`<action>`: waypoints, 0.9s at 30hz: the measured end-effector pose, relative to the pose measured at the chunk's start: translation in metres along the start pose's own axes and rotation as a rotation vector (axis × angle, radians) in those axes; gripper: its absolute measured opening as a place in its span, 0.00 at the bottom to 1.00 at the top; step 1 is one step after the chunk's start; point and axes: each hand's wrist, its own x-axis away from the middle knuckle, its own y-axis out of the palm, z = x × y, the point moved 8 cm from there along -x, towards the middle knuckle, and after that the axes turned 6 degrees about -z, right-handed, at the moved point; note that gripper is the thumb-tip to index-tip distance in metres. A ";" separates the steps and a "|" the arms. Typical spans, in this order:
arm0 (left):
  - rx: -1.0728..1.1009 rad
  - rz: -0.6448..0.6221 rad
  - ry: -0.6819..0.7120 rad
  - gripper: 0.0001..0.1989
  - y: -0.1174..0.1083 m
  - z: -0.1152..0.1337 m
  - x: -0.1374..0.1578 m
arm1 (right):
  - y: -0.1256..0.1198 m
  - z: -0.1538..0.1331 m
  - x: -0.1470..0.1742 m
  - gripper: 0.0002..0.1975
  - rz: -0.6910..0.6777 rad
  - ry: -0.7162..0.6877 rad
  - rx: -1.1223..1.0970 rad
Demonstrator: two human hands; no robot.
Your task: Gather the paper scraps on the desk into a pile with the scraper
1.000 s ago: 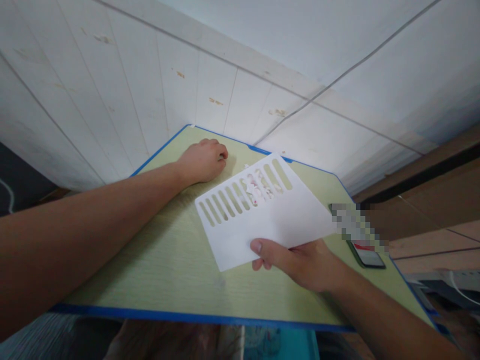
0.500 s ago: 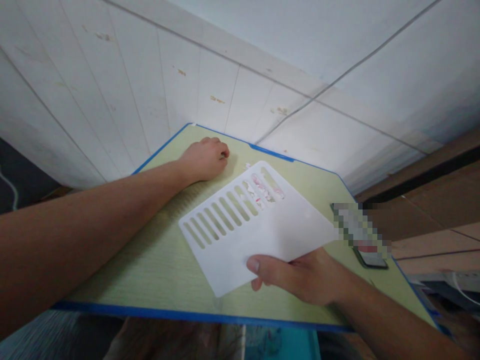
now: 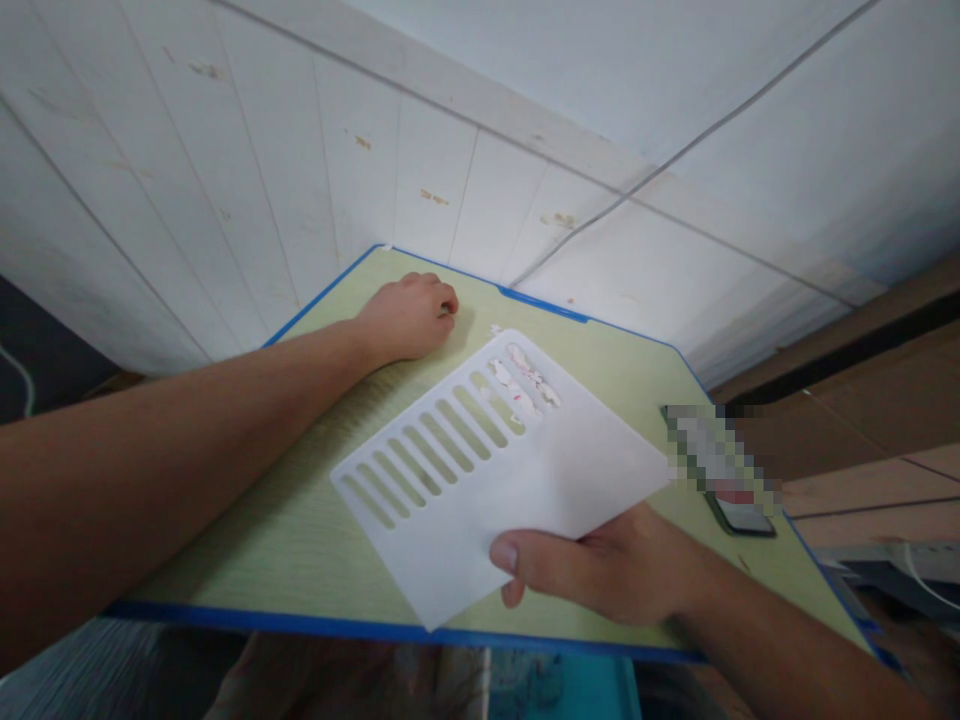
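A thin white board (image 3: pixel 570 455) with a row of long rounded slots along one side is gripped at its near edge by my right hand (image 3: pixel 600 565). The thumb presses on top; most of the other fingers are hidden beneath. Through the slots at the far end show white scraps with pink marks (image 3: pixel 534 372). My left hand (image 3: pixel 411 315) rests on the table near its far left corner, fingers curled closed. Whether anything lies inside that fist is hidden.
The pale green table (image 3: pixel 270 540) has a blue rim. A flat dark-edged device (image 3: pixel 742 518), partly pixelated, lies at the right. A white plank wall (image 3: pixel 427 150) with a grey cable (image 3: pixel 675 155) stands behind. Below the front edge shows a turquoise container (image 3: pixel 596 690).
The white board has moved left and toward me in my right hand, so its slots sit differently over the scraps. My left hand stays in place.
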 end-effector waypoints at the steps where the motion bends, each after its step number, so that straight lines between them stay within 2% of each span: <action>1: 0.004 -0.003 0.005 0.22 -0.001 0.001 0.000 | 0.000 0.001 0.000 0.09 -0.001 0.001 -0.003; 3: 0.011 -0.005 0.009 0.22 -0.002 0.002 0.002 | -0.001 0.002 0.000 0.10 0.017 -0.001 0.014; 5: 0.017 0.002 0.005 0.22 -0.005 0.004 0.004 | -0.009 0.003 0.002 0.10 0.099 -0.016 0.038; 7: 0.014 -0.006 -0.002 0.22 -0.006 0.005 0.005 | -0.028 0.004 0.005 0.14 0.264 -0.038 0.068; 10: -0.017 -0.023 0.013 0.23 -0.004 0.006 0.006 | -0.068 0.001 0.017 0.22 0.602 -0.094 0.146; 13: -0.047 0.015 0.013 0.25 -0.003 0.003 0.005 | -0.106 -0.006 0.031 0.18 0.910 -0.183 0.153; 15: -0.055 0.025 0.010 0.26 -0.001 -0.001 0.003 | -0.123 -0.004 0.034 0.15 1.011 -0.190 0.087; 20: -0.068 0.019 -0.002 0.26 0.000 -0.006 0.003 | -0.135 0.008 0.030 0.12 1.060 -0.127 -0.001; 23: -0.067 0.028 -0.006 0.25 0.000 -0.008 0.003 | -0.130 0.013 0.021 0.11 0.998 -0.100 -0.005; 27: -0.062 0.036 0.000 0.25 0.000 -0.009 0.002 | -0.122 0.019 0.009 0.17 0.863 -0.089 0.042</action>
